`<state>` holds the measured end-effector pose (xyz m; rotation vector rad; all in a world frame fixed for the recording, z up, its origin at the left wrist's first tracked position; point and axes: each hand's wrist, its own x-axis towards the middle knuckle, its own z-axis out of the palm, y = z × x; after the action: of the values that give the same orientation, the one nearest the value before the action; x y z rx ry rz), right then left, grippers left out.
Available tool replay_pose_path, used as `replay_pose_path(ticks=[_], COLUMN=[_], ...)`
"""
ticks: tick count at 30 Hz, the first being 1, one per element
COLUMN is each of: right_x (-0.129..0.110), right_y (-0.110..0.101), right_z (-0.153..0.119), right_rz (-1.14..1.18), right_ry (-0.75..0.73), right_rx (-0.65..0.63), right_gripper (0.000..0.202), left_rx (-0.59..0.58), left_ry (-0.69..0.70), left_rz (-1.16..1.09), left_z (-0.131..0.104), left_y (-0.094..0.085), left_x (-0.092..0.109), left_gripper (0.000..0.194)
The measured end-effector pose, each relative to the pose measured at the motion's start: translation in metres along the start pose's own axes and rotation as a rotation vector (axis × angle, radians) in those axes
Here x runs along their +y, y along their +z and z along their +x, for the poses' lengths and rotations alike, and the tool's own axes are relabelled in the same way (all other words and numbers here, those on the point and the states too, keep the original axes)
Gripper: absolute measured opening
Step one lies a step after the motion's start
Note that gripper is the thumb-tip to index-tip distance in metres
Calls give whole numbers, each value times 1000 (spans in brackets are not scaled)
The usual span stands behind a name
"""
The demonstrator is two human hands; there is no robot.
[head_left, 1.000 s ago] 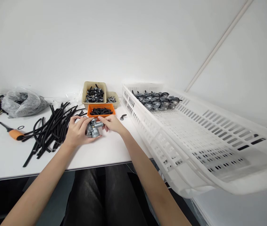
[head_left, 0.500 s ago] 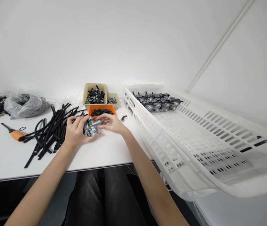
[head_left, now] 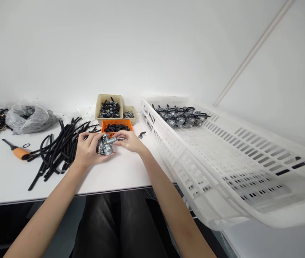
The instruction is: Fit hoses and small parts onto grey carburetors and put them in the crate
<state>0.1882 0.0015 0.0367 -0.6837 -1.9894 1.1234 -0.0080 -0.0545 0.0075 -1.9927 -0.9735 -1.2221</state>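
A silver metal carburetor (head_left: 105, 146) is held just above the table's near part. My left hand (head_left: 87, 149) wraps round its left side, thumb beneath and fingers over the top. My right hand (head_left: 130, 141) is closed in a pinch at the thin end of the carburetor's right-pointing neck; what exactly lies between the fingertips is partly hidden. Right behind the hands stands an orange basket (head_left: 104, 126) of short black rubber pieces. A small grey lever-like part (head_left: 141, 134) lies on the table to the right of my right hand.
A long white perforated crate (head_left: 222, 168) fills the right side, with several carburetors (head_left: 181, 116) at its far end. Beige bins (head_left: 98, 111) of small parts stand at the back. Black hoses (head_left: 61, 147), an orange-handled tool (head_left: 20, 153) and a plastic bag (head_left: 30, 123) lie left.
The carburetor has turned slightly in my left hand. Both hands keep nearly the same place and hold; the whole view has shifted a little.
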Motion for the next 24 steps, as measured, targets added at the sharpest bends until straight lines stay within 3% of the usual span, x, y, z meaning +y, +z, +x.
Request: replay_pose_path(ticks=[8, 24], right_x=[-8, -15], right_y=[-1, 0], right_z=[-3, -5], right_rz=[-73, -125], right_ry=[33, 50], right_rx=[-5, -64], right_gripper=[16, 35], left_rx=[8, -33], left_ry=[26, 2], left_rz=[14, -49], left_z=[2, -4], left_y=[0, 3], left_x=[2, 0], left_gripper=[70, 68])
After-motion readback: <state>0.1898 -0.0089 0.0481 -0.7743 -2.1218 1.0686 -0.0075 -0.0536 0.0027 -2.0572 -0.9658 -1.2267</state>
